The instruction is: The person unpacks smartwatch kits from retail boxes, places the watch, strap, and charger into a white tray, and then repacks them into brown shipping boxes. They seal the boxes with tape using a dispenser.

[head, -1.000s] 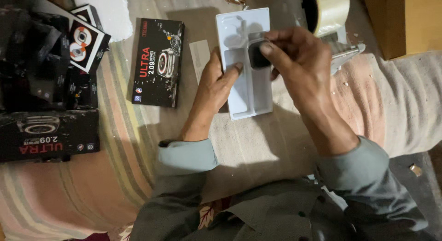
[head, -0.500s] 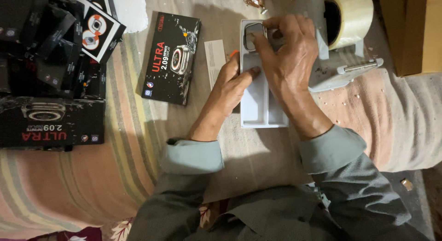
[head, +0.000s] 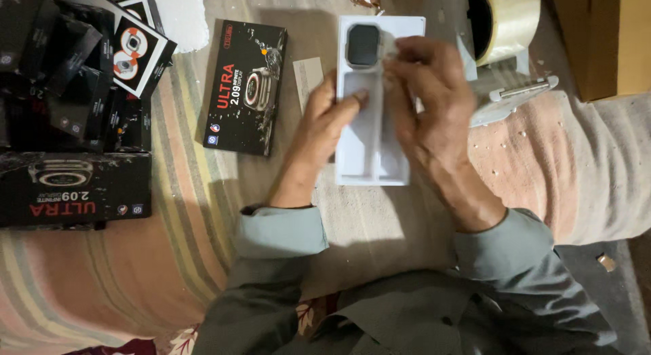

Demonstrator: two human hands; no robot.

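A white moulded tray (head: 371,166) lies on the cloth in front of me. A dark square watch body (head: 363,45) sits in the tray's top recess. My left hand (head: 324,128) rests on the tray's left edge, fingers laid into its long slot. My right hand (head: 426,101) hovers over the tray's right side, fingertips pinched just right of the watch body; whether they hold anything is hard to see.
A black watch box lid (head: 246,86) and a small paper slip (head: 308,75) lie left of the tray. Several black boxes (head: 71,185) are stacked at far left. A tape roll on a dispenser (head: 503,21) and a cardboard box (head: 610,36) sit at right.
The watch body, held in my right hand a second ago, now sits in the tray's top recess. My right fingers have drawn back slightly to its right.
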